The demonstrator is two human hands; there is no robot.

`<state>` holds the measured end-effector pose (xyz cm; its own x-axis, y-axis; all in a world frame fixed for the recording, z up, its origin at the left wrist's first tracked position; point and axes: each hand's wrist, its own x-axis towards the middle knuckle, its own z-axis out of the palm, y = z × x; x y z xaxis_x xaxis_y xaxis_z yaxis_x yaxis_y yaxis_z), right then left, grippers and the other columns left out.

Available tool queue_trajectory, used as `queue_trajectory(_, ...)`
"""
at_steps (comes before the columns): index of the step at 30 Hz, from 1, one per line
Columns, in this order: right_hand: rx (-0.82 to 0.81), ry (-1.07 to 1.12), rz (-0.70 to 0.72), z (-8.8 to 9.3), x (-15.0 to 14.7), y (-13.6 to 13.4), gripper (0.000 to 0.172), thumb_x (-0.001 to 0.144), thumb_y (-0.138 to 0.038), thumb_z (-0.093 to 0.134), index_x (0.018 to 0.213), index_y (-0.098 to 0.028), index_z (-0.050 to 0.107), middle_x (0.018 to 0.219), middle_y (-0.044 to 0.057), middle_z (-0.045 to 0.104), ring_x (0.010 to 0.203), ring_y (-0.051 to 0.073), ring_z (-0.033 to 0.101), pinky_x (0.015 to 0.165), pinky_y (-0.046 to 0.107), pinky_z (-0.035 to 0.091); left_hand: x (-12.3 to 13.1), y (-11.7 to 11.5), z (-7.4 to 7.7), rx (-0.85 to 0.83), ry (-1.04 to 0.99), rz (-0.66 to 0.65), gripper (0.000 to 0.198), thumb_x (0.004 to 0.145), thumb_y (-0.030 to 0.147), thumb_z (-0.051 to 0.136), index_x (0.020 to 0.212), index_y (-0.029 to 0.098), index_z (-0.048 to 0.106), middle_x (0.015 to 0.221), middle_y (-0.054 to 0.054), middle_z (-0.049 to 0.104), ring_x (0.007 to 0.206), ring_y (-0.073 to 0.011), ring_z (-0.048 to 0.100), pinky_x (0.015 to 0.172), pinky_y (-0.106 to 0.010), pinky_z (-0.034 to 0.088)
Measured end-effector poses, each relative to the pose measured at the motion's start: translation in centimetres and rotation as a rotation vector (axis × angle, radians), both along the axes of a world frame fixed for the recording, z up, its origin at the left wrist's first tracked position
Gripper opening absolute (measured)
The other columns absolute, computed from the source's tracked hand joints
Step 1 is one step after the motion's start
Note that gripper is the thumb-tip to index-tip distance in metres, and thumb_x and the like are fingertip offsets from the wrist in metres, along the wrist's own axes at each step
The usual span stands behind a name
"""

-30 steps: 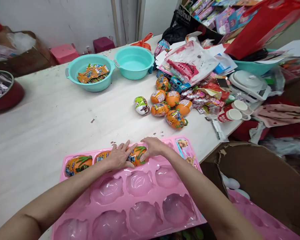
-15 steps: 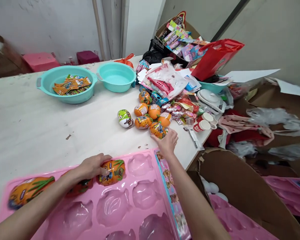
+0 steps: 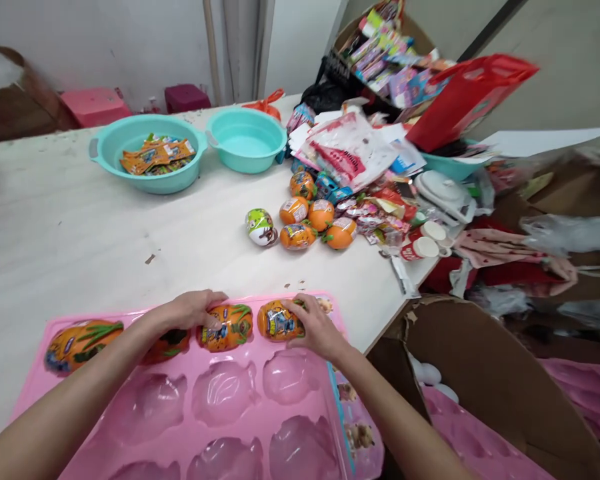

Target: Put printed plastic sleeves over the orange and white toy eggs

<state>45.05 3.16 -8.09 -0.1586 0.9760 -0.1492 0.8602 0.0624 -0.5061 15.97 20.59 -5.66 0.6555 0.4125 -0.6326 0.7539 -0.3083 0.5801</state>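
A pink plastic tray (image 3: 240, 433) with egg-shaped hollows lies at the table's near edge. Its far row holds several orange toy eggs. My right hand (image 3: 314, 325) grips the rightmost orange egg (image 3: 277, 321) and sets it in the far right hollow. My left hand (image 3: 189, 309) rests with curled fingers on the orange egg beside it (image 3: 227, 328). Another orange egg (image 3: 77, 341) lies at the row's left end. A loose pile of orange eggs (image 3: 310, 223) and one green and white egg (image 3: 260, 227) lie further back on the table.
Two teal basins stand at the back, one (image 3: 145, 157) with orange packets, one (image 3: 246, 140) bare. Packets, bags and a red bag (image 3: 467, 97) crowd the right side. A cardboard box (image 3: 480, 387) with white eggs and more pink trays sits below the table's right edge.
My right hand reached out to the loose pile, took an orange egg and brought it back to the tray's far right hollow. My left hand stayed on its egg.
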Motion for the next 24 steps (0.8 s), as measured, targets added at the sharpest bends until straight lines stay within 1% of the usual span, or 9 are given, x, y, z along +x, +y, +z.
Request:
queue_trajectory(4, 0.009, -0.043, 0.008, -1.7, 0.2, -0.5, 0.103, 0.051, -0.051, 0.088, 0.140, -0.027, 0.044, 0.128, 0.014, 0.045, 0.121, 0.034, 0.043, 0.104, 0.047, 0.036, 2.3, -0.4, 0.7, 0.215, 0.041, -0.106, 0.088, 0.066, 0.057, 0.065, 0.143, 0.022, 0.040, 0.131, -0.016, 0.055, 0.120, -0.0355, 0.050, 0.099, -0.046, 0.039)
queue_trajectory(7, -0.021, 0.025, -0.006, -0.8, 1.2, -0.2, 0.084, 0.067, -0.064, 0.072, 0.140, -0.033, 0.043, 0.140, 0.012, 0.039, 0.130, 0.033, 0.035, 0.108, 0.050, 0.029, 6.8, -1.3, 1.1, 0.211, -0.075, -0.089, 0.106, 0.066, 0.069, 0.060, 0.150, 0.019, 0.021, 0.150, -0.019, 0.034, 0.135, -0.0353, 0.036, 0.107, -0.046, 0.032)
queue_trajectory(9, -0.083, 0.055, -0.050, -0.2, 2.0, 0.7, 0.086, 0.072, -0.065, 0.067, 0.145, -0.032, 0.035, 0.148, 0.011, 0.031, 0.137, 0.032, 0.027, 0.110, 0.051, 0.024, 9.9, -1.8, 0.5, 0.062, -0.035, -0.130, 0.110, 0.062, 0.073, 0.062, 0.149, 0.016, 0.024, 0.151, -0.019, 0.033, 0.135, -0.0353, 0.035, 0.107, -0.043, 0.033)
queue_trajectory(11, -0.225, 0.025, -0.098, 0.0, 2.8, 2.1, 0.111, 0.061, -0.068, 0.073, 0.150, -0.025, 0.023, 0.152, 0.015, 0.025, 0.140, 0.036, 0.020, 0.111, 0.054, 0.020, 12.1, -2.0, -0.4, -0.102, 0.029, -0.191, 0.107, 0.057, 0.070, 0.067, 0.142, 0.014, 0.036, 0.144, -0.017, 0.045, 0.127, -0.0335, 0.047, 0.100, -0.037, 0.041)
queue_trajectory(13, -0.393, -0.036, -0.095, -0.2, 3.5, 3.7, 0.124, 0.046, -0.066, 0.081, 0.148, -0.019, 0.028, 0.148, 0.019, 0.031, 0.137, 0.040, 0.024, 0.109, 0.056, 0.020, 13.1, -2.1, -1.3, -0.150, 0.052, -0.204, 0.096, 0.053, 0.064, 0.073, 0.132, 0.016, 0.047, 0.131, -0.013, 0.058, 0.113, -0.0302, 0.057, 0.087, -0.032, 0.047)
queue_trajectory(15, -0.481, -0.054, -0.049, -0.5, 3.9, 5.0, 0.106, 0.041, -0.062, 0.084, 0.132, -0.019, 0.050, 0.132, 0.015, 0.052, 0.123, 0.038, 0.044, 0.102, 0.050, 0.032, 13.3, -2.1, -1.7, -0.083, 0.051, -0.158, 0.081, 0.053, 0.056, 0.076, 0.122, 0.018, 0.054, 0.118, -0.010, 0.065, 0.101, -0.0279, 0.062, 0.077, -0.030, 0.048)
queue_trajectory(17, -0.457, -0.035, -0.029, -0.6, 4.1, 5.8, 0.079, 0.040, -0.059, 0.085, 0.105, -0.019, 0.063, 0.107, 0.007, 0.064, 0.097, 0.029, 0.059, 0.084, 0.036, 0.044, 13.2, -2.3, -1.6, -0.001, 0.041, -0.124, 0.069, 0.055, 0.049, 0.077, 0.115, 0.020, 0.057, 0.109, -0.007, 0.067, 0.095, -0.0264, 0.063, 0.071, -0.029, 0.046)
queue_trajectory(20, -0.365, -0.057, -0.077, -0.4, 3.7, 5.9, 0.059, 0.041, -0.056, 0.086, 0.080, -0.020, 0.060, 0.082, -0.002, 0.063, 0.073, 0.019, 0.057, 0.060, 0.025, 0.038, 13.1, -3.0, -0.8, 0.114, 0.050, -0.110, 0.057, 0.057, 0.045, 0.076, 0.107, 0.023, 0.059, 0.099, -0.004, 0.069, 0.089, -0.0250, 0.063, 0.065, -0.028, 0.043)
queue_trajectory(24, -0.142, -0.163, -0.139, 1.2, 2.5, 4.9, 0.048, 0.050, -0.054, 0.086, 0.074, -0.020, 0.061, 0.074, -0.003, 0.062, 0.075, 0.018, 0.054, 0.065, 0.026, 0.036, 13.0, -3.4, -0.1, 0.263, 0.026, -0.076, 0.047, 0.066, 0.044, 0.071, 0.108, 0.025, 0.062, 0.092, -0.001, 0.069, 0.083, -0.0226, 0.062, 0.064, -0.027, 0.040)
